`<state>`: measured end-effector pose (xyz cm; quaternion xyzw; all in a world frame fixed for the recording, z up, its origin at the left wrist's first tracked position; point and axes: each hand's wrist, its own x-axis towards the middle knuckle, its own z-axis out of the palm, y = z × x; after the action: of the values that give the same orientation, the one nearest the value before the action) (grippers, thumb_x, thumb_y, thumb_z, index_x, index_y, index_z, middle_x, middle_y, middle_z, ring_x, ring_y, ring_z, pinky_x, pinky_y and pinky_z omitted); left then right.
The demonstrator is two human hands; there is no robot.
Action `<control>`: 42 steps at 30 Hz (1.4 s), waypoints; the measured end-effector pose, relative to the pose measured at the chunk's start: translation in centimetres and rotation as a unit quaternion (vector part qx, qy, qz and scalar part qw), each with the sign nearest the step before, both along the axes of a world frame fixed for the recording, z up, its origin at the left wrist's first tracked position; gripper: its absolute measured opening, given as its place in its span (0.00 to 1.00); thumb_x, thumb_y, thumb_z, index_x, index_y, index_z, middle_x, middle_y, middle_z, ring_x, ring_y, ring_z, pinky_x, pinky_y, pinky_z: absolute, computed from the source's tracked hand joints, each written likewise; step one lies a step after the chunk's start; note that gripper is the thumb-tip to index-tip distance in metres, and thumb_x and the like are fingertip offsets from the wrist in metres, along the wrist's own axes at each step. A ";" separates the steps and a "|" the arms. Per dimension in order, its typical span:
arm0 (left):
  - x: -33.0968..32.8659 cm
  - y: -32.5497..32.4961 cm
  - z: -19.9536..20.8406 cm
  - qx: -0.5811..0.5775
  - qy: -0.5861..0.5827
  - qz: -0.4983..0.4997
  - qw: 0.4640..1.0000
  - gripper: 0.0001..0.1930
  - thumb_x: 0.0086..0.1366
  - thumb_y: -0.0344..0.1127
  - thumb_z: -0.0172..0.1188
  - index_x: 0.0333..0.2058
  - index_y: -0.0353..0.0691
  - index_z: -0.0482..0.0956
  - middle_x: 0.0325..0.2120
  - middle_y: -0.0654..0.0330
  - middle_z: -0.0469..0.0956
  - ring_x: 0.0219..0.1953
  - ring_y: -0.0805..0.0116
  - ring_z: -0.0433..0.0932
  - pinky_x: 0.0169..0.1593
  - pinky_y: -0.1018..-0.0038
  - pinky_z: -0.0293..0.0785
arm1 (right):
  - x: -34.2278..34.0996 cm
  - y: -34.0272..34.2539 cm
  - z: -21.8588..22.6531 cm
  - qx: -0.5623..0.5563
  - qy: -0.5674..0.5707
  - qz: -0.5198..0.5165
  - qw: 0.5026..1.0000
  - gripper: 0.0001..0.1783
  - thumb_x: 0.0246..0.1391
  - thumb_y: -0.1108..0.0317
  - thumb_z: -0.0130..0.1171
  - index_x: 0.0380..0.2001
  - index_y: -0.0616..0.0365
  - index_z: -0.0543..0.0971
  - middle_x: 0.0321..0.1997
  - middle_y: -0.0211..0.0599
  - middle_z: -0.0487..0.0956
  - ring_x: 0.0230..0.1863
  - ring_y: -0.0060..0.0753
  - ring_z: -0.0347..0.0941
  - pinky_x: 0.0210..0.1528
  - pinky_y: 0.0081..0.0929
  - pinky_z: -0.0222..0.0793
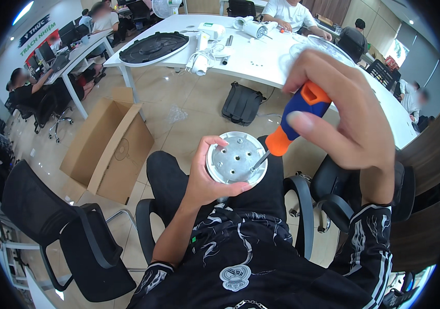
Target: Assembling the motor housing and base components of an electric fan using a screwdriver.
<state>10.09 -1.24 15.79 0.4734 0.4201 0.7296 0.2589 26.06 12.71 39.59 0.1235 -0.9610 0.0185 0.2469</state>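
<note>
Above my lap, my left hand (pixel 207 175) grips a round silver metal disc with a white rim (pixel 235 149) by its left edge, thumb below and fingers at the top. Several holes and screws dot the disc's face. My right hand (pixel 343 103) is wrapped round the handle of an orange and blue screwdriver (pixel 292 121), with the thumb along its side. The screwdriver slants down to the left, and its shaft's tip meets a screw at the disc's lower right. What lies beneath the disc is mostly hidden.
On the white table (pixel 179 26) ahead lie a black oval base (pixel 154 48), white fan parts (pixel 199 61) and a motor (pixel 255 29). Another person sits behind it. An open cardboard box (pixel 109 149), a black backpack (pixel 242 103) and a black chair (pixel 70 232) stand around me.
</note>
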 end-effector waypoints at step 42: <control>0.3 -0.1 -0.1 -0.001 0.008 0.009 1.000 0.42 0.34 0.33 0.81 0.49 0.42 0.65 0.46 0.55 0.73 0.52 0.67 0.74 0.56 0.71 0.71 | 0.2 -0.9 0.4 -0.010 -0.073 -0.067 0.995 0.25 0.48 0.53 0.71 0.38 0.64 0.77 0.28 0.40 0.78 0.25 0.36 0.75 0.32 0.26 0.69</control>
<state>10.40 -1.38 15.71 0.4751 0.4271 0.7277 0.2495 26.23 11.85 40.04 0.0549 -0.9823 0.0210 0.1777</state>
